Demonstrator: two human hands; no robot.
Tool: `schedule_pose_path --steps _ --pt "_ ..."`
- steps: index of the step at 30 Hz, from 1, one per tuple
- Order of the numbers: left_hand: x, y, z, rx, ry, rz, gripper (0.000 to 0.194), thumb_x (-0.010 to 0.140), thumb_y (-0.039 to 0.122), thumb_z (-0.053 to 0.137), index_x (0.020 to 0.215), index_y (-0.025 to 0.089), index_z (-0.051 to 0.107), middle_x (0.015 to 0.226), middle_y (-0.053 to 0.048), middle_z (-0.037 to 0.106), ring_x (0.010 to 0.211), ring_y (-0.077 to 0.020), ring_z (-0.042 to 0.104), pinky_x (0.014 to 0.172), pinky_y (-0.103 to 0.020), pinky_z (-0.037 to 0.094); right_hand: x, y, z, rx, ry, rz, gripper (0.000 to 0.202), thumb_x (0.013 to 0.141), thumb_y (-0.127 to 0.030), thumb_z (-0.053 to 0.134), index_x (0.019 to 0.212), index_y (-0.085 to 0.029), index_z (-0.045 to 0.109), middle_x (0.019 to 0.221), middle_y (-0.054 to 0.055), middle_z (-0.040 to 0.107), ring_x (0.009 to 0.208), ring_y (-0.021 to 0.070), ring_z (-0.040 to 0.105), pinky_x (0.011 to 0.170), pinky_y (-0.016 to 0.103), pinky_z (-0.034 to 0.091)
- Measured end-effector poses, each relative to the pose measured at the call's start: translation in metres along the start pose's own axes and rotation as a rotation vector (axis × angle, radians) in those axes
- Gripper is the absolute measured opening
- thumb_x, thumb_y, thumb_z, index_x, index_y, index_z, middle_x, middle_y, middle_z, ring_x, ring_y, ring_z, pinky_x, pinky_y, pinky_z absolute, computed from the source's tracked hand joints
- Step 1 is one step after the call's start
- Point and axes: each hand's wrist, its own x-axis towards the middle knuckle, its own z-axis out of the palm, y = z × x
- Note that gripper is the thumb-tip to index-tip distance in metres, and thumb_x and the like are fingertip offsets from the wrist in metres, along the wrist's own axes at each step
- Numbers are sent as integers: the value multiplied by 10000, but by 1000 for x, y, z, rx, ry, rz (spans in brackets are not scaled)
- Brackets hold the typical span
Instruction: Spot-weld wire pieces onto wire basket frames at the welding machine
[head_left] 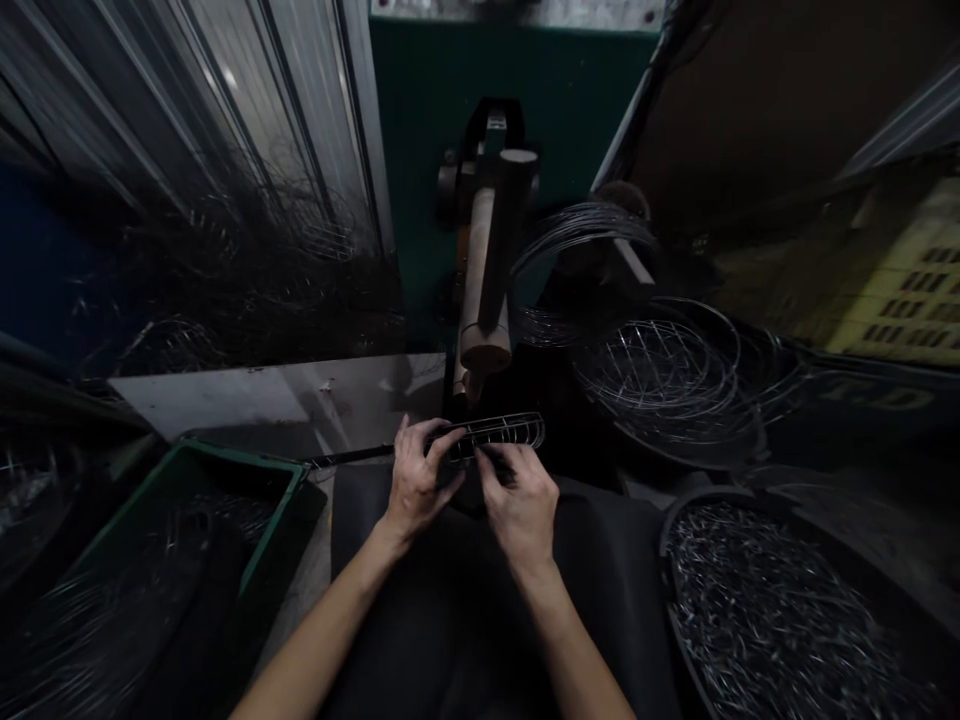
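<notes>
A small elongated frame of thin metal wire (517, 430), with a rounded right end and several cross wires, is held in front of a machine's thick cylindrical arm (485, 345). My left hand (420, 472) is closed round the left end of this wire frame, thumb and fingers on either side. At its near edge my right hand (523, 500) pinches, fingertips pressed together; whether a small loose wire is also between them I cannot tell. The frame sits just below the arm's lower tip (470, 385). Contact between frame and tip is too dark to make out.
A green machine body (420, 120) stands ahead. Wire hoops (660, 370) are piled at the right, above a round tub (667, 540) full of short bent wires. A green crate (289, 500) with wire pieces is at the left, near a pale panel (225, 400). A yellow crate (915, 290) stands far right.
</notes>
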Motion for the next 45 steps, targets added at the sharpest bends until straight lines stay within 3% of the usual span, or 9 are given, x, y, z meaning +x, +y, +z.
schedule_pose_path --steps 12,20,24,29,36,45 --pt "2 4 2 -114 48 -77 476 770 230 619 1210 239 437 1145 -78 505 1102 -232 502 1062 -540 288 -2 -1 -1 2 39 4 165 845 -316 548 809 -173 621 702 10 665 554 101 599 525 196 460" --pt "8 4 2 -150 61 -51 460 764 231 629 1191 230 457 1138 -80 519 1105 -230 510 1059 -519 312 1 7 -6 -1 45 -121 121 856 -262 543 862 -168 619 773 26 682 683 120 644 625 204 493" --pt "14 7 2 -168 83 -46 444 755 220 627 1173 227 478 1118 -78 534 1079 -229 528 1053 -523 317 3 8 -7 -18 88 -160 109 854 -255 546 857 -179 624 744 18 679 646 120 640 615 208 495" --pt "18 10 6 -217 73 -65 455 736 227 639 1161 223 479 1112 -86 538 1077 -238 535 1045 -527 325 6 11 -7 -66 164 -172 117 844 -282 567 831 -183 627 707 18 668 596 118 622 582 207 486" --pt "17 10 17 -262 107 -108 457 719 213 652 1149 210 495 1119 -93 532 1078 -243 529 1025 -524 344 7 17 -4 -65 169 -154 123 837 -287 580 846 -172 622 733 28 667 630 120 627 613 207 487" --pt "20 12 17 -275 95 -119 459 713 214 662 1141 211 497 1111 -96 532 1078 -248 526 998 -503 380 10 16 -7 -69 175 -178 124 846 -293 563 822 -180 610 710 26 659 605 120 620 579 211 481"
